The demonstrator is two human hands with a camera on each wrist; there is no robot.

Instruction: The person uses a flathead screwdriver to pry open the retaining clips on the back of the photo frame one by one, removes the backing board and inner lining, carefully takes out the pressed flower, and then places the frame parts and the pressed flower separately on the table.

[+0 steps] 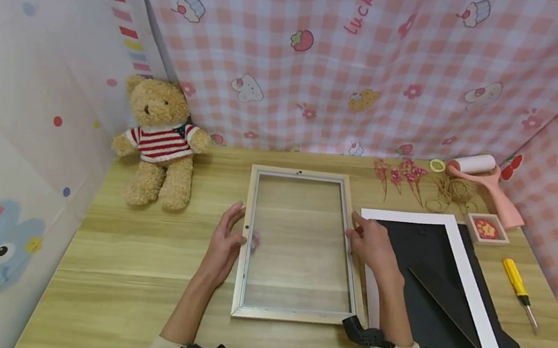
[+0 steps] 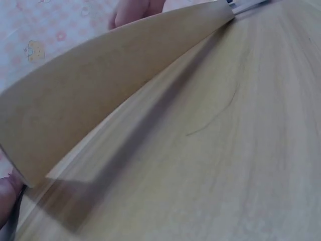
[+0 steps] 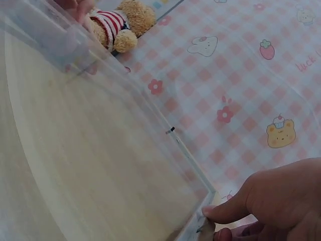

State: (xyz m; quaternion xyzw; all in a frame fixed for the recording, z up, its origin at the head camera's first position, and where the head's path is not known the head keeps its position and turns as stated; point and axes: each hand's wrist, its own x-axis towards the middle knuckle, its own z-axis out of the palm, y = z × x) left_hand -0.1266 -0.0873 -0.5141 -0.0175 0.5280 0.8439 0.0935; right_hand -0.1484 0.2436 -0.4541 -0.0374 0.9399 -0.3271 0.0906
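Observation:
Both hands hold a pale wooden picture frame (image 1: 293, 316) by its opposite long sides. A clear pane (image 1: 296, 246) fills it, with the tabletop visible through it. On the left side the left hand (image 1: 225, 243) grips the edge; the left wrist view shows the frame's outer side (image 2: 100, 75) above its shadow on the wood. The right hand (image 1: 377, 247) pinches the right side, its thumb (image 3: 225, 212) on the rim and other fingers below it in the right wrist view. Beside that hand lies a white mat board (image 1: 493, 325) over a black backing board (image 1: 432, 286).
A teddy bear (image 1: 159, 145) sits at back left. Along the right lie pink dried flowers (image 1: 410, 172), twine (image 1: 456, 193), a lint roller (image 1: 496, 189), a yellow ring of tape (image 1: 437, 165), a small square box (image 1: 487, 230) and a yellow-handled screwdriver (image 1: 517, 278).

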